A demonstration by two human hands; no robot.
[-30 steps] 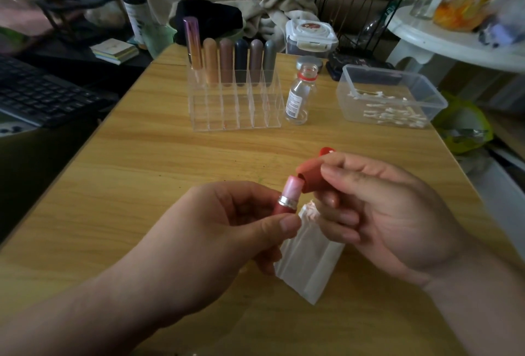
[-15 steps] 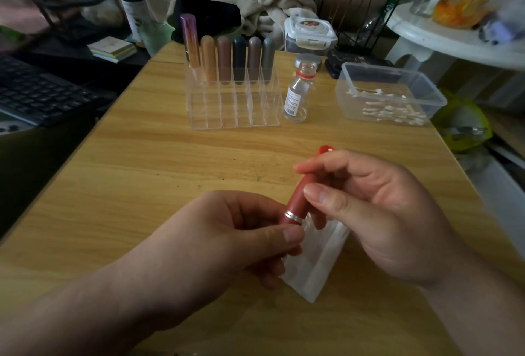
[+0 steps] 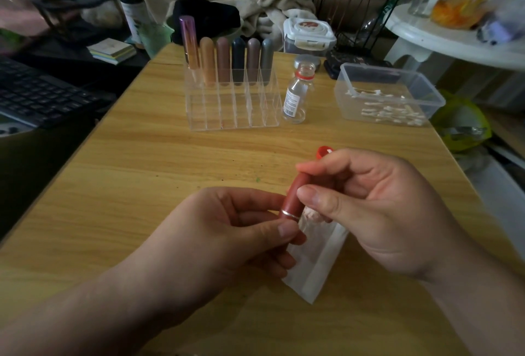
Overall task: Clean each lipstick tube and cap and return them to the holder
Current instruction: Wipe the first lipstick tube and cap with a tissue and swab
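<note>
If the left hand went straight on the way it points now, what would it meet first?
Most likely the right hand, which pinches the cap end of the lipstick the left hand holds. The two hands look close, though depth is unclear.

One wide-angle view, worn on the head, looks forward and down over the worktop (image 3: 113, 185); the left hand (image 3: 227, 236) and right hand (image 3: 377, 213) sit close beneath it at 6 o'clock; the clear lipstick holder (image 3: 235, 105) stands farther off toward 12 o'clock.
</note>
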